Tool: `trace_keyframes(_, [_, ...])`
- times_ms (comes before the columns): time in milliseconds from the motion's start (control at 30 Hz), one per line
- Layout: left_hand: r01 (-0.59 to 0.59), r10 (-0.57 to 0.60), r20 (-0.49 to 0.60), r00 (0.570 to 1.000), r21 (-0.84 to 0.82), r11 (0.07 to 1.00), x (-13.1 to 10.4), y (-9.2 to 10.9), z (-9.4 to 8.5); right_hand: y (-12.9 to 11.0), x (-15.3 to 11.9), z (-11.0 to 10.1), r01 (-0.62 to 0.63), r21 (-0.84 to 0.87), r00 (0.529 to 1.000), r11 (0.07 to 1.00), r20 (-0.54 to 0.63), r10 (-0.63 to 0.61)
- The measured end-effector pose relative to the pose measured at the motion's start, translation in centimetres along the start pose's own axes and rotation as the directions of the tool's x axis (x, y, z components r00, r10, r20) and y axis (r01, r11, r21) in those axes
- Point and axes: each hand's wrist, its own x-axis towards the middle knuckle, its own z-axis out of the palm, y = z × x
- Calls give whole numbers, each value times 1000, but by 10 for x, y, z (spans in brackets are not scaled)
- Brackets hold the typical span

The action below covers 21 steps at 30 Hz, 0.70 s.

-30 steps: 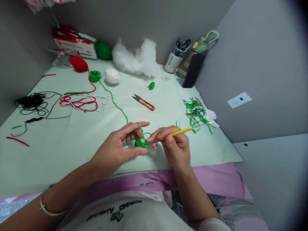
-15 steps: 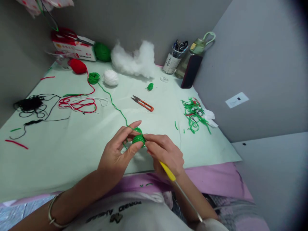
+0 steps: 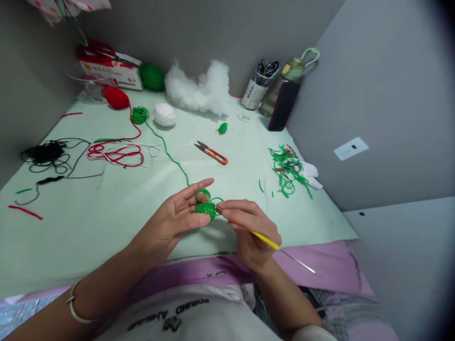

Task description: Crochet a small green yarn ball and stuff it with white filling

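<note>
Between the thumb and fingers of my left hand (image 3: 177, 213) is a small green crochet piece (image 3: 206, 210). Its index finger is stretched out, with green yarn (image 3: 174, 161) passing over it from a small green yarn bundle (image 3: 140, 115). My right hand (image 3: 250, 227) is closed round a crochet hook with a yellow handle (image 3: 266, 240); the metal shaft sticks out behind, toward the lower right. The hook's front end meets the right edge of the green piece, where a loop of yarn stands up. Its very tip is too small to make out.
Orange thread snips (image 3: 212, 154) lie beyond my hands. Yarn scraps (image 3: 287, 170) are heaped at right. Red yarn (image 3: 117, 97), black yarn (image 3: 46, 152), a white yarn ball (image 3: 164, 114) and white stuffing (image 3: 199, 90) lie left and back. A phone (image 3: 283, 106) leans against a bottle (image 3: 293, 68).
My right hand has shifted slightly right and down, and the hook's shaft now lies flatter. The green piece has tilted, with a yarn loop drawn out at its right. My left index finger has straightened.
</note>
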Motion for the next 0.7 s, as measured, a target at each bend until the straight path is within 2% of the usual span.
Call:
trace_keyframes(133, [-52,57,-35,998,135,990,-1,8,-6,-5,4,-1,-148,124,987,981,-35,154])
trace_keyframes(267, [-39,42,-7,999,222,974,0,13,-12,-6,11,-2,-324,338,931,884,-54,361])
trace_keyframes(367, [5,-10,26,1000,189,982,1,13,-13,-3,16,-3,-405,471,883,784,-23,469])
trace_keyframes(533, [53,-62,137,989,64,997,3,4,-7,-5,16,-4,-522,583,805,622,98,585])
trace_keyframes(600, [53,-60,144,988,51,997,2,-2,-5,-6,13,-2,-501,613,822,612,114,559])
trace_keyframes(633, [39,-46,146,988,51,998,2,-5,-4,-6,11,-1,-471,607,844,640,99,527])
trace_keyframes(700, [-6,-3,162,987,58,998,2,-9,-2,-7,9,0,-387,518,900,763,33,435])
